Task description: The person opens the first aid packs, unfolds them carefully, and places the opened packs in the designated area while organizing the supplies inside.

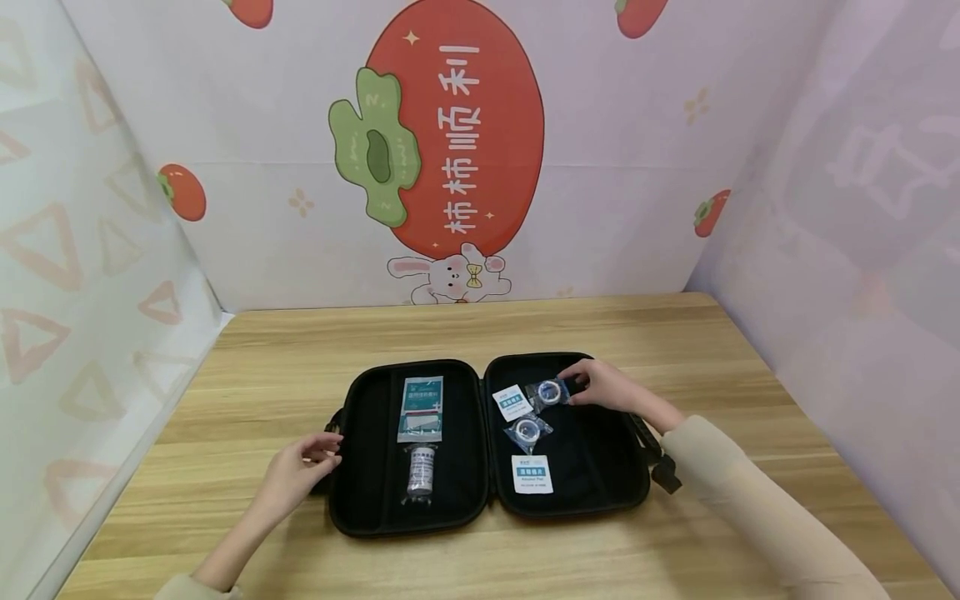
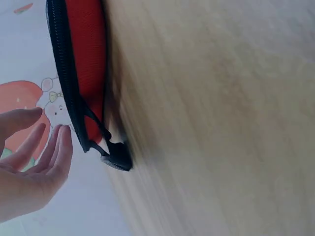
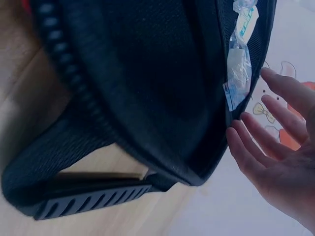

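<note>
A black zip case (image 1: 600, 467) lies unfolded on the table, its outside red in the left wrist view. In its right half are two alcohol pad sachets (image 1: 532, 475) and two tape rolls (image 1: 527, 431) in clear wrappers. The left half carries a green-and-white packet (image 1: 422, 400) above a wrapped bandage roll (image 1: 421, 472). My right hand (image 1: 606, 387) reaches over the far right rim beside the upper tape roll (image 1: 550, 392); its fingers (image 3: 243, 147) are spread and grip nothing visible. Beside the left rim, my left hand (image 1: 296, 471) has loosely bent fingers and holds nothing.
A black strap with a buckle (image 1: 666, 473) hangs off the case's right side. Wooden tabletop (image 1: 300, 350) surrounds the case. Behind it stands a printed backdrop (image 1: 615, 225), with patterned cloth (image 1: 97, 250) along the left side.
</note>
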Available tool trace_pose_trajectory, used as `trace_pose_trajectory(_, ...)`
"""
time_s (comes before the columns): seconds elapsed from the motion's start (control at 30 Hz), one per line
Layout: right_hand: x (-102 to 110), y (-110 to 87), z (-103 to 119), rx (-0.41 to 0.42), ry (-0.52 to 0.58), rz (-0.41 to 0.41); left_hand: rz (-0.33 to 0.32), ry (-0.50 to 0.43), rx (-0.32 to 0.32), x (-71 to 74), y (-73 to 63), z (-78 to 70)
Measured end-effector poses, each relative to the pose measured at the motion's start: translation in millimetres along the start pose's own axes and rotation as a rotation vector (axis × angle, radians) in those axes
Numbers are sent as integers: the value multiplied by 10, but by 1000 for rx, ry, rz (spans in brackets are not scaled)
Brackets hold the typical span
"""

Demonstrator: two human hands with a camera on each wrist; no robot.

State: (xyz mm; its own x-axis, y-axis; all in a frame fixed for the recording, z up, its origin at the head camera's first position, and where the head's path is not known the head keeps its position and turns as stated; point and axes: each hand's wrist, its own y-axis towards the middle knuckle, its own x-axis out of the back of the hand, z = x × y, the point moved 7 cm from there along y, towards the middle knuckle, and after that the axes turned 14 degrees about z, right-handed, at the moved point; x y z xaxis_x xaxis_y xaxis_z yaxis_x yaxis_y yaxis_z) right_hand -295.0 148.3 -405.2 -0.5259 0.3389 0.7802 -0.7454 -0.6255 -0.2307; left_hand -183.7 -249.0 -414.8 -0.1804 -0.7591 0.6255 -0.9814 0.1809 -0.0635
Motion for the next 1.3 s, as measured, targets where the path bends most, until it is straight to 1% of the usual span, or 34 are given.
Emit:
trace_pose_trajectory(0.1,-4,55,26,21,-8,-8,-6,-1,25,17,3,38)
trace_pose_trajectory(0.2,-10,98,46,31,-35,-10,5,-3,45,15,7,76)
trace_pose_trajectory(0.27,-16,123,63,43,-58,-5,13,1,47,7,12,97)
trace_pose_trajectory(0.37,-32,163,79,59,-96,4,37,9,48,-18,24,137)
trace_pose_trajectory(0.57,-90,230,83,93,-145,7,79,-16,69,-71,41,199)
trace_pose_trajectory(0.67,-121,252,68,78,-176,9,93,-17,82,-86,43,211)
trace_pose_trajectory(0.83,-139,280,44,31,-196,13,110,-16,95,-96,43,218)
trace_pose_trajectory(1.03,-110,276,69,29,-183,2,115,-32,101,-96,46,229)
trace_pose_trajectory(1.3,-22,212,24,15,-95,-28,119,-43,110,-95,49,243)
